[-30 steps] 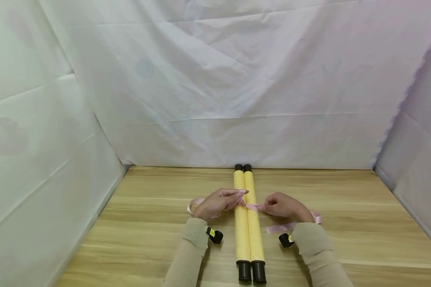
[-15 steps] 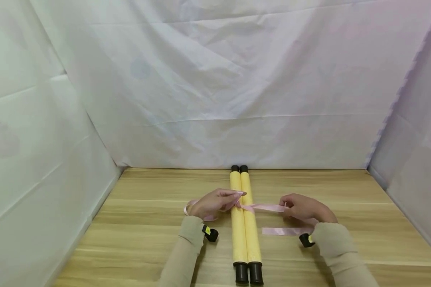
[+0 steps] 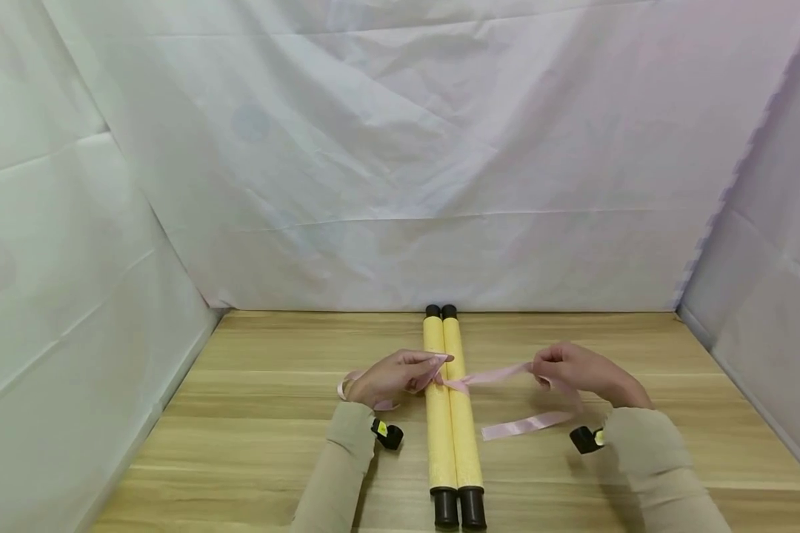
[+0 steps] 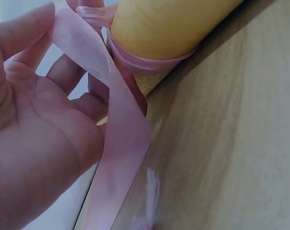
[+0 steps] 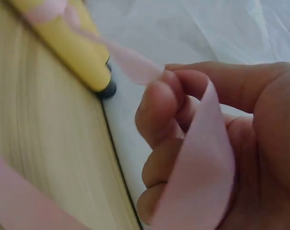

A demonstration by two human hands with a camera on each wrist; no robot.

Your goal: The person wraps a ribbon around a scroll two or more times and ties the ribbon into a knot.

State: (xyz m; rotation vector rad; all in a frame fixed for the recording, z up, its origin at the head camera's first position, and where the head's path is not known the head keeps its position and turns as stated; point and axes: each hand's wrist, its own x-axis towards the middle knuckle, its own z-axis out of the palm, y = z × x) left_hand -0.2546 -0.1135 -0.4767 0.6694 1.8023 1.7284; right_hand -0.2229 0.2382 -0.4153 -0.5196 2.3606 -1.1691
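Observation:
Two yellow tubes with black end caps, the left tube (image 3: 441, 444) and the right tube (image 3: 466, 444), lie side by side on the table. A pink ribbon (image 3: 493, 376) goes round them near their middle and crosses on top. My left hand (image 3: 393, 376) pinches one part of the ribbon between thumb and fingers, close over the left tube; in the left wrist view its tail (image 4: 125, 139) hangs past the palm. Out to the right, my right hand (image 3: 583, 372) pinches the other part, drawn in a band from the tubes. Its tail (image 5: 197, 177) drapes over the curled fingers.
The wood-grain table (image 3: 253, 444) meets a white cloth backdrop (image 3: 373, 148) at its far edge, by the tubes' far caps. White cloth walls stand at left (image 3: 53, 296) and right (image 3: 767, 281). A black wrist camera (image 3: 388, 435) sits by the left sleeve.
My right hand has moved right and slightly up, away from the tubes, pulling out a longer stretch of ribbon. My left hand keeps its pinch beside the left tube.

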